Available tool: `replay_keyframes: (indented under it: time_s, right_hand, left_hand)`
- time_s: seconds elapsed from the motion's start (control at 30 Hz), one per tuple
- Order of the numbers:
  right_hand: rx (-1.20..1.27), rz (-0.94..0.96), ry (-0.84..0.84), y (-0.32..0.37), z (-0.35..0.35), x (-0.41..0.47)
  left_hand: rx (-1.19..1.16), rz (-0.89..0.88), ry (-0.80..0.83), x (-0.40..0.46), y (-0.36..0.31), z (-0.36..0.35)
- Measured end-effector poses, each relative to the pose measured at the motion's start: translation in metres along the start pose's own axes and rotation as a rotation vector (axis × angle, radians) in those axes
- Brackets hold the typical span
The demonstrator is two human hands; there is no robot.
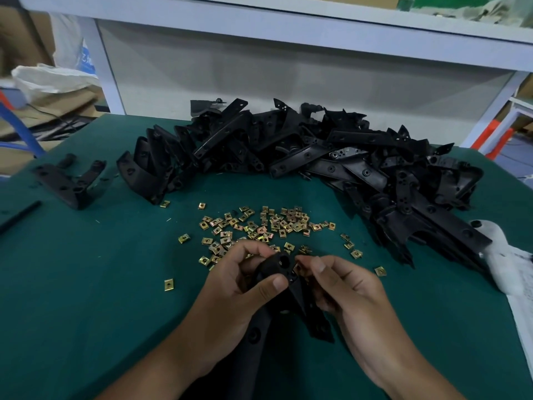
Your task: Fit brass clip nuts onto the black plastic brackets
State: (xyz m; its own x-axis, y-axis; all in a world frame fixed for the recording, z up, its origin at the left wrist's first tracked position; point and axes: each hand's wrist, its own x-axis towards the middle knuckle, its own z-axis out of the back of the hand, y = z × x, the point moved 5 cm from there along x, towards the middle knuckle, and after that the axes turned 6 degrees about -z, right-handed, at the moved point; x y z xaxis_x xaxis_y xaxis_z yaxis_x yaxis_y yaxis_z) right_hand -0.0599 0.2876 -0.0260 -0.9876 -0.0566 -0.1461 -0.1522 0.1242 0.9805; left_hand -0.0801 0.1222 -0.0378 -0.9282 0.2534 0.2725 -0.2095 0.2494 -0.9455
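Low over the green-covered bench (86, 284), the left hand (230, 287) grips a forked black plastic bracket (278, 267), thumb and fingers curled round its upper end. The right hand (343, 287) pinches a small brass clip nut (298, 267) right against the bracket's edge, beside a round hole. The step in hand appears to be seating this nut. The next move likely calls for sliding it squarely on until its threaded hole lines up with the bracket's. A loose scatter of brass clip nuts (259, 226) lies just beyond the hands, and a heap of black plastic brackets (317, 151) curves behind it.
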Motion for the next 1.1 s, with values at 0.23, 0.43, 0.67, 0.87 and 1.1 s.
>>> replay_keyframes:
  time_s: [0.23, 0.43, 0.67, 0.87, 1.1]
  right_hand:
    - [-0.114, 0.08, 0.073, 0.009, -0.004, -0.004]
    - [-0.118, 0.028, 0.102, 0.004, -0.002, -0.001]
    - [0.022, 0.017, 0.14, 0.006, 0.002, 0.005]
    - [-0.069, 0.0, 0.172, 0.006, -0.001, 0.001]
    - [-0.242, 0.064, 0.084, 0.006, -0.002, -0.004]
  left_hand:
    - [-0.056, 0.016, -0.028, 0.0, 0.003, 0.002]
    - [-0.023, 0.004, -0.07, -0.001, 0.003, 0.002]
    - [-0.227, -0.012, -0.029, -0.001, -0.002, -0.007]
    - [-0.207, -0.006, -0.151, 0.002, -0.004, -0.001]
    - [-0.201, 0.036, -0.26, 0.008, -0.004, 0.01]
